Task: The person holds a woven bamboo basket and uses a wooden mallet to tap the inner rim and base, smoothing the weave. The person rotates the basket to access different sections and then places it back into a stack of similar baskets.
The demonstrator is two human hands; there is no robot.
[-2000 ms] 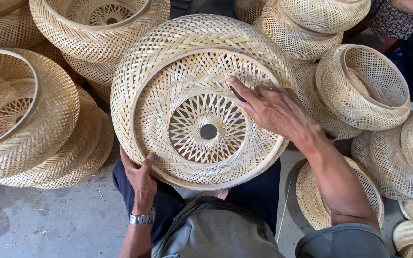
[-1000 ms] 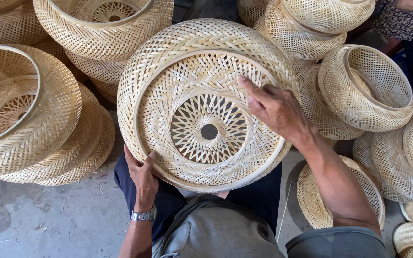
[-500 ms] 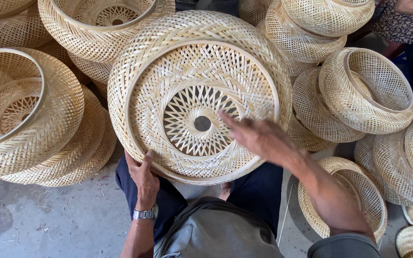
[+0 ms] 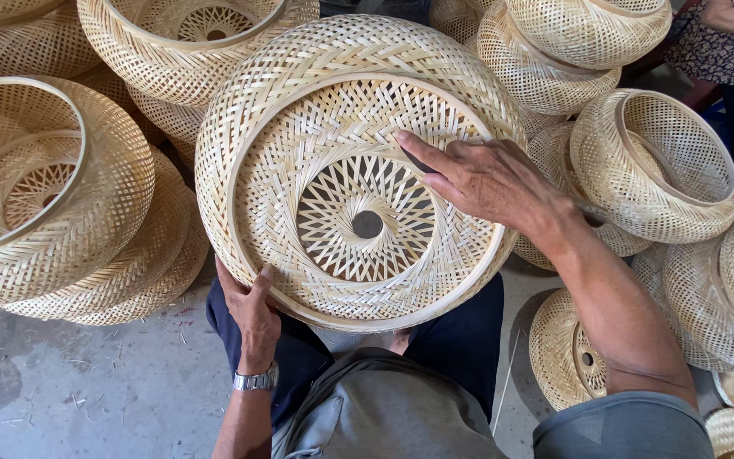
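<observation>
A large round pale woven bamboo basket (image 4: 358, 170), open side up and tilted toward me, rests on my lap above dark blue trousers (image 4: 460, 340), its spiral lattice centre ringed by a smooth hoop. My left hand (image 4: 252, 310) grips the lower rim, fingers curled under and thumb on the hoop, a silver wristwatch (image 4: 256, 380) at the wrist. My right hand (image 4: 486, 178) lies open and flat on the inner weave, fingers stretched toward the centre, grasping nothing. Around it, similar bamboo baskets pile up: a stack on its side at left (image 4: 53, 195), more above (image 4: 180, 42) and at right (image 4: 656, 161), all on a grey concrete floor (image 4: 87, 399).
</observation>
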